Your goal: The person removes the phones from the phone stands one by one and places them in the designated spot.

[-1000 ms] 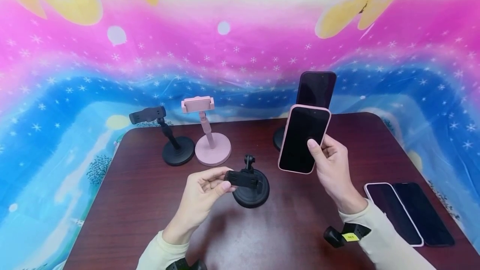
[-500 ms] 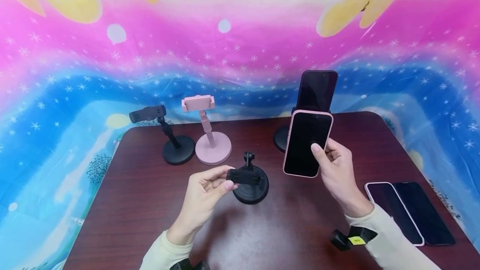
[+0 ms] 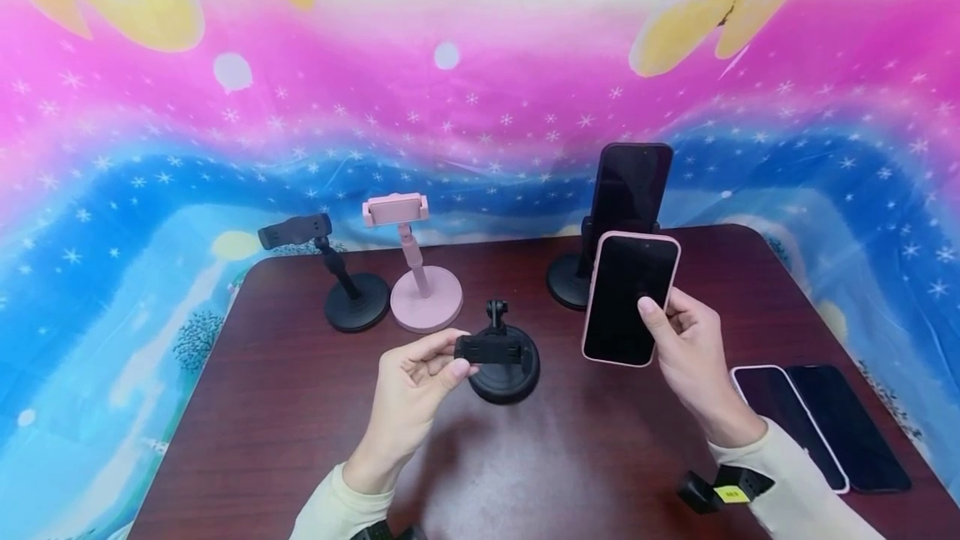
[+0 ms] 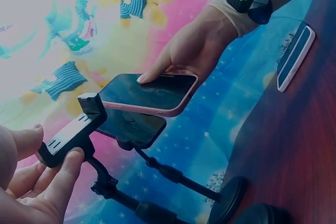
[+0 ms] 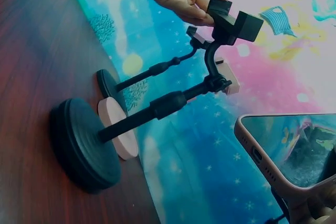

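My left hand [image 3: 408,394] pinches the left end of the clamp on a black phone stand [image 3: 504,386]. The stand's round base is on the table, and in the right wrist view its clamp [image 5: 231,22] looks spread, with no phone in it. My right hand [image 3: 693,365] grips a pink-edged phone [image 3: 626,294] by its right edge, thumb on the dark screen. That phone is held up in the air, to the right of the clamp and apart from it. In the left wrist view the phone [image 4: 157,90] appears beyond the clamp [image 4: 73,129].
Behind the held phone, another black stand [image 3: 567,280] carries a dark phone [image 3: 635,177]. A black stand [image 3: 357,301] and a pink stand [image 3: 426,298] are at the table's back left. Two phones lie at right, one white-edged [image 3: 776,407], one black [image 3: 847,432]. A patterned cloth [image 3: 480,132] hangs behind.
My right hand has carried the pink-edged phone to the right and slightly down, uncovering more of the stand behind it. The left hand keeps its pinch on the clamp, which has risen and levelled slightly.
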`<act>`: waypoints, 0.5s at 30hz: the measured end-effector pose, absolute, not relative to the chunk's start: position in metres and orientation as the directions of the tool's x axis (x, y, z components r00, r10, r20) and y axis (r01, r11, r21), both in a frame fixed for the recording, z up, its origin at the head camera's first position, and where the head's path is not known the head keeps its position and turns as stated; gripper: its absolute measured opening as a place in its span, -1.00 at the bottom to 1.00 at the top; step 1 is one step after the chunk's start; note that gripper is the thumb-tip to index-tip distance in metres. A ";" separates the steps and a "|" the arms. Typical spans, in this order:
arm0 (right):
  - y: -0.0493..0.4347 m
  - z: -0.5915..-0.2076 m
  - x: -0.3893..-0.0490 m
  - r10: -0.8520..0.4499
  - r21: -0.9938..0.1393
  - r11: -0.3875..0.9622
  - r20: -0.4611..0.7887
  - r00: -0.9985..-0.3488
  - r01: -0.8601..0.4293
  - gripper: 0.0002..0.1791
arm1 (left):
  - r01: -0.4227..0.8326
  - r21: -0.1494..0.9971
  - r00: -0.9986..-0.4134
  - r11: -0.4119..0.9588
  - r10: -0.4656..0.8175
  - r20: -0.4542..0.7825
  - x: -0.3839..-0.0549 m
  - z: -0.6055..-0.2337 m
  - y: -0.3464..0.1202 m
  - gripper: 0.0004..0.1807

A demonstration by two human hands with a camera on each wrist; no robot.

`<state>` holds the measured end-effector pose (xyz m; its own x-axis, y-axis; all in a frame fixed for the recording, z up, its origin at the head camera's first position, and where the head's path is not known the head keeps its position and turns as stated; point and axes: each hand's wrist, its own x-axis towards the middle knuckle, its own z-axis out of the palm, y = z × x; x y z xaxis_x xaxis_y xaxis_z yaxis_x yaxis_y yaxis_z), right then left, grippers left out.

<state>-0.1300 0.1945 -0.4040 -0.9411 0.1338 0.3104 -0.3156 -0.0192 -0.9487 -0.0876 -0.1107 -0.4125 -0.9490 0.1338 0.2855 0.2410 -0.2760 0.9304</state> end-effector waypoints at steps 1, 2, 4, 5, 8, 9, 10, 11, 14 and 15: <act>0.196 -0.404 -0.129 0.134 -0.950 -0.010 0.307 -0.942 -0.311 -0.74 | 0.240 0.930 -0.950 -0.278 0.130 0.284 -0.088 -0.412 -0.110 -0.59; 0.198 -0.405 -0.128 0.135 -0.952 0.003 0.303 -0.943 -0.306 -0.74 | 0.242 0.929 -0.950 -0.279 0.126 0.286 -0.088 -0.412 -0.110 -0.59; 0.203 -0.407 -0.126 0.128 -0.954 0.013 0.300 -0.945 -0.301 -0.75 | 0.245 0.928 -0.950 -0.280 0.120 0.287 -0.087 -0.412 -0.110 -0.60; 0.205 -0.407 -0.125 0.126 -0.955 0.019 0.297 -0.947 -0.297 -0.74 | 0.246 0.928 -0.951 -0.279 0.118 0.287 -0.087 -0.412 -0.111 -0.60; 0.212 -0.410 -0.123 0.132 -0.956 0.051 0.294 -0.947 -0.290 -0.75 | 0.247 0.930 -0.952 -0.270 0.110 0.285 -0.087 -0.412 -0.111 -0.61; 0.214 -0.410 -0.122 0.132 -0.955 0.059 0.295 -0.947 -0.289 -0.76 | 0.248 0.931 -0.953 -0.268 0.106 0.284 -0.087 -0.412 -0.111 -0.61; 0.217 -0.411 -0.122 0.135 -0.955 0.072 0.297 -0.945 -0.289 -0.76 | 0.250 0.932 -0.953 -0.265 0.102 0.284 -0.087 -0.411 -0.111 -0.62; 0.219 -0.411 -0.121 0.140 -0.954 0.085 0.298 -0.944 -0.288 -0.76 | 0.251 0.932 -0.954 -0.262 0.098 0.285 -0.087 -0.411 -0.111 -0.62; 0.226 -0.412 -0.118 0.146 -0.954 0.085 0.297 -0.944 -0.287 -0.75 | 0.259 0.930 -0.953 -0.259 0.091 0.291 -0.087 -0.410 -0.111 -0.63; 0.228 -0.412 -0.117 0.144 -0.954 0.081 0.298 -0.944 -0.288 -0.74 | 0.262 0.930 -0.952 -0.259 0.089 0.293 -0.088 -0.410 -0.111 -0.63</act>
